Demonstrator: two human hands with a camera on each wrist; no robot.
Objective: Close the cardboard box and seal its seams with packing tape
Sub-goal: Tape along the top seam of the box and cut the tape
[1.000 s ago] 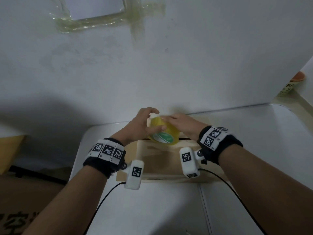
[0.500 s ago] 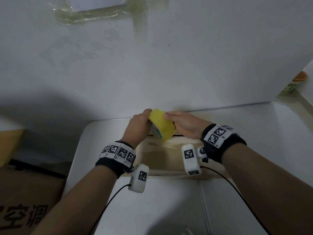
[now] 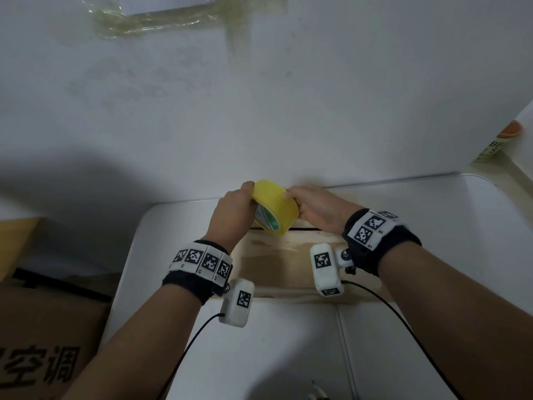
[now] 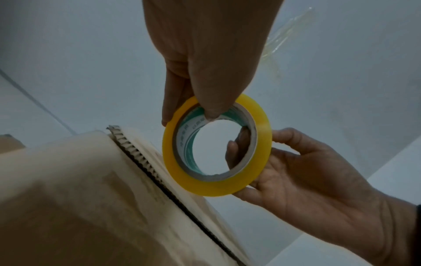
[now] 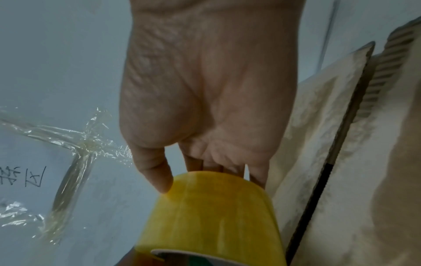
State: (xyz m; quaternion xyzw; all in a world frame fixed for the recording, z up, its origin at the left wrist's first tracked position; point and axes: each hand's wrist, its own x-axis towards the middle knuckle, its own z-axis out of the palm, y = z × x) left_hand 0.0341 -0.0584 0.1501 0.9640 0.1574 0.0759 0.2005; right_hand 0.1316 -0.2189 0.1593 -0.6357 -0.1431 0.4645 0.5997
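From the head view, both hands hold the yellow tape roll (image 3: 276, 207) above the cardboard box (image 3: 277, 264) on the white counter (image 3: 432, 226). Left wrist view: the left hand (image 4: 205, 54) pinches the roll's rim, thumb inside the core. Right wrist view: the right hand (image 5: 209, 90) grips its outer face, beside the box's open seam (image 5: 328, 172).

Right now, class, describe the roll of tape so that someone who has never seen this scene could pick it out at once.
Find the white table against the wall, with a flat cardboard box at its far edge. Just above the box's seam, the left hand and right hand hold the roll of tape between them. It is the only bright yellow ring there, with a green-printed core.
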